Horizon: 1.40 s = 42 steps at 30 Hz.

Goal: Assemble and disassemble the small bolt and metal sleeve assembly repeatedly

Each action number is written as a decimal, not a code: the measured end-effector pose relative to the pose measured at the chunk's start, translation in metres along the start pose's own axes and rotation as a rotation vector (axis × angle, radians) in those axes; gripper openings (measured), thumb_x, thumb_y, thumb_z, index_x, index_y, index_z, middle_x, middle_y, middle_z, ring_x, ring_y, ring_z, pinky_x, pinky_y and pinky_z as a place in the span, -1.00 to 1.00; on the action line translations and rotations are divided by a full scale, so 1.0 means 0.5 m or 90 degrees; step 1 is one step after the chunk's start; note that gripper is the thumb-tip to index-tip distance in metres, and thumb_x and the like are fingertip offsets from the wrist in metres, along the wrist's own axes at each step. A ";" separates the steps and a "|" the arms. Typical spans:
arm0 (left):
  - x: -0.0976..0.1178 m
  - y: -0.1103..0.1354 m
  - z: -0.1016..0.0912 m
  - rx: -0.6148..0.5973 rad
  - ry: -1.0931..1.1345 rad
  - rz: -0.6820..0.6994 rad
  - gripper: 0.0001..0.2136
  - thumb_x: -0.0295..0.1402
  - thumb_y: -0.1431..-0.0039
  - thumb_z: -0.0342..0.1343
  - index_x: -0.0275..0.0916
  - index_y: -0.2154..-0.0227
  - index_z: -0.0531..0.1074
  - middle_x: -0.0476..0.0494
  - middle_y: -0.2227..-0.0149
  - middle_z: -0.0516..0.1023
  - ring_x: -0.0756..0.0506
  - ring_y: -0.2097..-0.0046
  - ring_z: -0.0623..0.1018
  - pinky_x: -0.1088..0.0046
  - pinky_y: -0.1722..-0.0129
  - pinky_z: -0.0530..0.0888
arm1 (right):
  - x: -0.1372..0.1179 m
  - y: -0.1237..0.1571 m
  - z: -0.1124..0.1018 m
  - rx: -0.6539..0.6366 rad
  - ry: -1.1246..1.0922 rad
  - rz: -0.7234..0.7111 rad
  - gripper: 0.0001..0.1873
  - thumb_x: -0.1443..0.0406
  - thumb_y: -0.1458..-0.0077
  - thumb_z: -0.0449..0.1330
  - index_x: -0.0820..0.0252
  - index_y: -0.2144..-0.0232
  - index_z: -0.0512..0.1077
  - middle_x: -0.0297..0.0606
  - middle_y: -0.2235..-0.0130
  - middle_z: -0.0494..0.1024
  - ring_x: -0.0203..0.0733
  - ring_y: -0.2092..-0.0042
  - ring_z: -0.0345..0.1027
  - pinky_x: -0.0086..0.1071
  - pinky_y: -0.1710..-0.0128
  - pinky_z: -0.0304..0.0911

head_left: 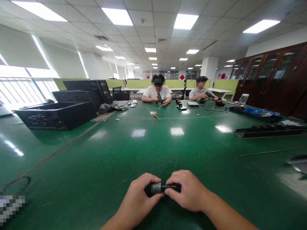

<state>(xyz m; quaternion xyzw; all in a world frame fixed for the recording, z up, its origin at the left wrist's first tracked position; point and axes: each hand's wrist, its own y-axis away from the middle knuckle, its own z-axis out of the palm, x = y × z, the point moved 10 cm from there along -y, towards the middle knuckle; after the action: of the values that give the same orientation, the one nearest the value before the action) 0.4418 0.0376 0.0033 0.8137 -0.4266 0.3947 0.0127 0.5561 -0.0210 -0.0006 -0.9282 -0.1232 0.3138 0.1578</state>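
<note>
Close to the near edge of the green table, my left hand (140,198) is closed round a short black cylinder with a silver-grey band (156,188). Its left end is partly covered by my fingers. My right hand (188,191) pinches a thin dark ribbed rod (170,186) between thumb and fingertips. The rod lies in line with the cylinder, and their ends meet between my hands. Whether the two are joined or only touching, I cannot tell. Both are held roughly level, just above the tabletop.
An orange-handled screwdriver (156,117) lies farther up the green table (148,147). Black computer cases (55,116) stand at the left. Black trays (254,114) and long dark parts (268,130) lie at the right. Two people (157,91) sit across, handling tools.
</note>
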 end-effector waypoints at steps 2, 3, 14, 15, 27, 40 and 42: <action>-0.002 0.000 -0.001 0.002 -0.001 -0.003 -0.83 -0.47 -0.01 0.29 -0.17 0.30 0.51 -0.01 0.32 0.60 -0.08 0.26 0.57 0.43 0.24 0.44 | 0.000 0.000 0.000 0.000 0.001 0.001 -0.87 0.24 -0.14 0.22 0.13 0.33 0.56 -0.32 0.39 0.57 -0.23 0.34 0.42 -0.39 0.30 0.18; -0.003 0.000 -0.001 0.002 -0.002 -0.004 -0.83 -0.47 -0.01 0.28 -0.17 0.30 0.51 -0.01 0.31 0.60 -0.09 0.26 0.57 0.43 0.23 0.44 | 0.000 0.001 -0.001 0.000 0.001 0.001 -0.88 0.25 -0.14 0.23 0.12 0.33 0.56 -0.33 0.39 0.57 -0.23 0.34 0.42 -0.39 0.30 0.18; -0.005 -0.003 -0.002 -0.002 -0.003 -0.006 -0.80 -0.50 0.02 0.28 -0.17 0.30 0.51 -0.01 0.31 0.60 -0.09 0.26 0.57 0.42 0.22 0.44 | 0.000 -0.002 -0.008 0.003 -0.003 0.013 -0.88 0.25 -0.13 0.24 0.12 0.31 0.56 -0.33 0.38 0.57 -0.23 0.34 0.42 -0.40 0.31 0.19; -0.005 -0.004 -0.002 -0.001 -0.003 -0.008 -0.80 -0.50 0.02 0.29 -0.17 0.30 0.51 -0.01 0.31 0.60 -0.09 0.26 0.57 0.43 0.22 0.44 | 0.000 -0.002 -0.009 0.002 -0.003 0.014 -0.88 0.25 -0.12 0.24 0.12 0.31 0.56 -0.33 0.38 0.57 -0.23 0.34 0.41 -0.40 0.31 0.18; -0.006 -0.002 -0.008 0.005 -0.013 -0.013 -0.83 -0.46 0.00 0.27 -0.17 0.30 0.51 -0.03 0.31 0.61 -0.10 0.25 0.58 0.41 0.23 0.45 | 0.001 -0.002 -0.008 -0.003 0.006 0.021 -0.87 0.24 -0.13 0.23 0.13 0.31 0.56 -0.32 0.38 0.57 -0.22 0.33 0.42 -0.39 0.30 0.19; -0.008 -0.004 -0.014 0.009 -0.015 -0.024 -0.82 -0.47 0.01 0.28 -0.17 0.30 0.52 0.00 0.32 0.61 -0.10 0.25 0.58 0.41 0.22 0.45 | 0.003 -0.002 -0.012 0.005 -0.002 0.025 -0.88 0.26 -0.13 0.23 0.14 0.32 0.56 -0.32 0.38 0.57 -0.23 0.33 0.42 -0.40 0.30 0.18; -0.009 -0.004 -0.013 0.007 -0.014 -0.021 -0.82 -0.47 0.00 0.28 -0.17 0.30 0.52 0.00 0.31 0.60 -0.09 0.25 0.58 0.41 0.22 0.45 | 0.003 -0.002 -0.011 0.004 -0.003 0.024 -0.88 0.26 -0.13 0.23 0.13 0.31 0.56 -0.32 0.38 0.57 -0.23 0.33 0.42 -0.40 0.30 0.18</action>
<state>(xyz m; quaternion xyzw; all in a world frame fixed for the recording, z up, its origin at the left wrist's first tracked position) 0.4377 0.0444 0.0057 0.8248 -0.4112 0.3880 0.0098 0.5607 -0.0210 0.0031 -0.9291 -0.1053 0.3192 0.1546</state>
